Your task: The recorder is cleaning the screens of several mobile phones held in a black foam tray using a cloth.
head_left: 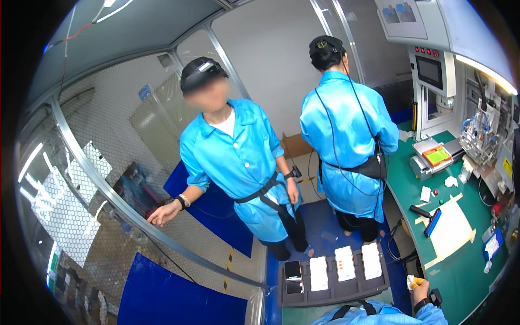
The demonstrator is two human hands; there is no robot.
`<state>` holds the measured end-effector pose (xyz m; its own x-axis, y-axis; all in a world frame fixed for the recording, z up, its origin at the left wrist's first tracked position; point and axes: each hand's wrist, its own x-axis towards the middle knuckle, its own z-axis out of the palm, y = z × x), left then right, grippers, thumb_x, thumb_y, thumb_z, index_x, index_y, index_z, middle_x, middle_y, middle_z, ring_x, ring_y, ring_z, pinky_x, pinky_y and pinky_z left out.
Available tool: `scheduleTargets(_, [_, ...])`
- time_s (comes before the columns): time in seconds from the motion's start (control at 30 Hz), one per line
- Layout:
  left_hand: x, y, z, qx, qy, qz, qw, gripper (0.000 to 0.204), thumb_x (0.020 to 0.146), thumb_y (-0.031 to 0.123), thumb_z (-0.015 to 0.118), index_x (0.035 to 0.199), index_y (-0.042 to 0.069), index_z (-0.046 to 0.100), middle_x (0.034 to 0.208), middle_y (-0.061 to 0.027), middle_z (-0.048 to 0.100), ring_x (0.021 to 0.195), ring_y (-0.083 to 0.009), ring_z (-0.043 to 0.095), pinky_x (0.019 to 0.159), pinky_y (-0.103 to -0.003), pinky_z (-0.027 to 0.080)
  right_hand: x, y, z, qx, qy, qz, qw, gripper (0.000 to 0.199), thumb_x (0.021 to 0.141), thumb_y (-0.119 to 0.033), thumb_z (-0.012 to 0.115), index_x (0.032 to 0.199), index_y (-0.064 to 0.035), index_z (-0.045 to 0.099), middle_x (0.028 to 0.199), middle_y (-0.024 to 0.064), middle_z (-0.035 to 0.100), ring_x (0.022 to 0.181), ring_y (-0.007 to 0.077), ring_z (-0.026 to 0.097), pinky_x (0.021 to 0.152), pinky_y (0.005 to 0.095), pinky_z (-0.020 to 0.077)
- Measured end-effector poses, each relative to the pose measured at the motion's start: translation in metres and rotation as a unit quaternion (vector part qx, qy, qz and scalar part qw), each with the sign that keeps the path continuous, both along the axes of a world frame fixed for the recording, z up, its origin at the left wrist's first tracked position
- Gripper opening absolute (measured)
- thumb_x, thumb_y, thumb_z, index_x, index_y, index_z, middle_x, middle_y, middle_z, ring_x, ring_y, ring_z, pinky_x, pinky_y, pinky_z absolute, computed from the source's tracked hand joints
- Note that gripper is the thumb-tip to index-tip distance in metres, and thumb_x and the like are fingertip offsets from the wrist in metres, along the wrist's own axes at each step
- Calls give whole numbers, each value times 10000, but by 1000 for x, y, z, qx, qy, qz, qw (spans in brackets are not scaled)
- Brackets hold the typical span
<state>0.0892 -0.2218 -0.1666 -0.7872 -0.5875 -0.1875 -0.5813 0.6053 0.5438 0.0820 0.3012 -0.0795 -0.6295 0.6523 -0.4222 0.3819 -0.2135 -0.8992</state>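
Note:
My right hand (419,291) is at the lower right, beside the edge of the green bench. Its fingers are closed around a crumpled white wipe (410,281), and something yellow shows at the fingertips. A dark band with a small black device sits on that wrist. My left hand is out of the picture. In front of my body a black foam tray (331,296) holds several phones in a row: a dark-screened phone (293,276) at the left, and lighter ones such as the white phone (371,261) at the right end.
The green bench (403,187) along the right carries a beige sheet (452,230), a blue-and-black roller (433,222), white scraps and an orange-and-green fixture (436,155) near a machine. Two co-workers in blue coats stand ahead; one co-worker (238,162) faces me beside a mesh partition.

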Motion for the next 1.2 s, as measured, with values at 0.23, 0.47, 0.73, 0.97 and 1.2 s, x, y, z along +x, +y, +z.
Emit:
scheduleTargets(0.23, [-48,-1,28,72,19,-17,997,556,836,383,543,1229,-3,473,1149,-260,531,1058,-374,516,894,-425,413,-70,0,-40,252,32,80,964,283,657,61,698,930,39,624,808,107,635,704,171,601,633,280,491])
scheduleTargets(0.47, [-77,-3,7,114,26,-28,993,532,862,406,496,1196,-8,504,1134,-242,554,1058,-372,520,895,-416,412,-103,-2,-92,134,-13,26,991,221,672,57,702,862,38,593,792,114,617,691,179,596,587,290,493])
scheduleTargets(0.73, [-87,-36,-73,180,53,81,979,600,847,506,470,1108,-26,565,1120,-224,570,1064,-358,513,927,-397,385,-91,-29,-121,15,18,-10,1000,83,729,36,630,723,-28,577,644,42,567,566,140,553,441,269,438])
scheduleTargets(0.97, [-103,-93,-83,340,65,28,938,313,880,257,553,1004,-29,580,879,-118,620,775,-215,572,701,-343,466,-121,-51,-70,39,101,259,960,188,807,-148,552,872,-1,648,772,49,637,683,118,553,634,272,444])
scheduleTargets(1.2, [-120,-14,6,373,-100,65,920,304,861,219,569,1143,120,513,1034,-42,577,934,-202,550,737,-427,445,-116,-44,-96,-79,-23,138,987,172,769,-61,660,928,4,657,810,27,645,749,102,564,708,244,441])
